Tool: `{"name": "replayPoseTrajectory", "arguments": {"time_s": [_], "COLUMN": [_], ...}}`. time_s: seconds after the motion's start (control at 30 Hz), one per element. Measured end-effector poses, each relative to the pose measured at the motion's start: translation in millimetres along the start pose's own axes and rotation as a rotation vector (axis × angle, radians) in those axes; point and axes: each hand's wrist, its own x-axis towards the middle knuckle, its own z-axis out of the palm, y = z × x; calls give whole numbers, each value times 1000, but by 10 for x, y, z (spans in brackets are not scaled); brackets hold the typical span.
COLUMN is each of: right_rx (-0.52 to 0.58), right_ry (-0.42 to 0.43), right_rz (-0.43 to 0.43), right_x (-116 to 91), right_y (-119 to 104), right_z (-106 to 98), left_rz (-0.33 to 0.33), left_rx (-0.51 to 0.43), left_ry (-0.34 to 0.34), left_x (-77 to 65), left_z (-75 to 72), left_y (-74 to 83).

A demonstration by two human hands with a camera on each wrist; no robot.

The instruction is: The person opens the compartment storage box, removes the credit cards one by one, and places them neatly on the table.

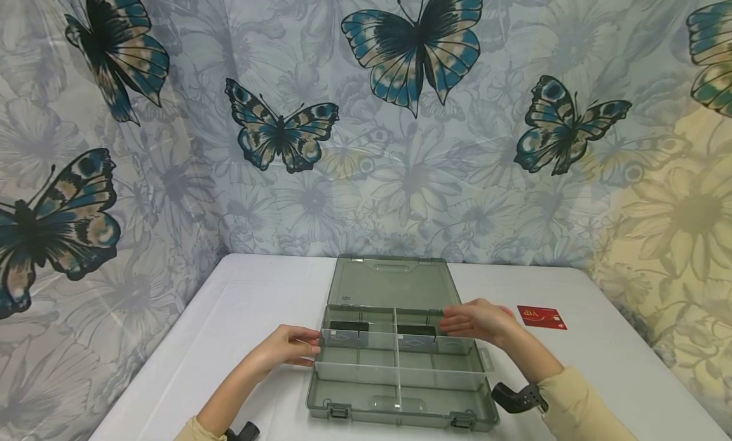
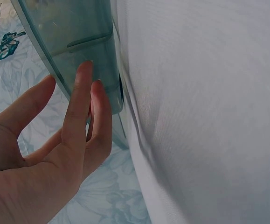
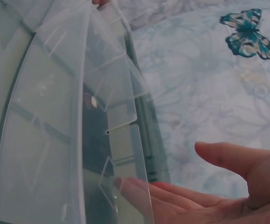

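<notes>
At the lower left of the head view, a cream sleeve (image 1: 200,430) and a black wrist-worn device (image 1: 244,432) lead up to the left hand (image 1: 286,347). Its fingers are extended and loosely bent, thumb apart, gripping nothing; the fingertips lie at the left outer wall of the box, though firm contact is hard to tell.

The box, a translucent grey-green plastic organizer (image 1: 354,390), stands at the lower centre on a bench (image 1: 251,295) covered in white cloth. Its flat lid (image 1: 394,282) is folded back toward the top of the frame, and two latches (image 1: 338,411) sit on the near edge. Clear plastic dividers (image 1: 366,366) split it into six compartments. A dark block with a black top (image 1: 349,326) is in the upper-left compartment, and a second dark block (image 1: 415,330) in the upper-right one.

Just right of that second block is the right hand (image 1: 474,320), reaching over the upper-right compartment. Its fingers are straight, thumb held away, gripping nothing; in the right wrist view they show through a clear divider (image 3: 39,140).

Farther right, a red card with gold lettering (image 1: 542,317) lies flat, well apart from the box.
</notes>
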Motion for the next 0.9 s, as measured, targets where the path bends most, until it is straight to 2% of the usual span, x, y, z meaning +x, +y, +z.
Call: {"name": "replayPoseTrajectory", "arguments": {"time_s": [0.37, 0.9], "right_rx": [-20, -76], "right_ry": [-90, -88], "right_rz": [69, 143], "right_x": [55, 180], "right_y": [-14, 10], "right_z": [-32, -4], "left_rz": [15, 11], "left_rx": [3, -2], "left_ry": [-8, -9], "left_x": [-3, -2], "left_z": [-1, -6], "left_y": [-3, -11]}}
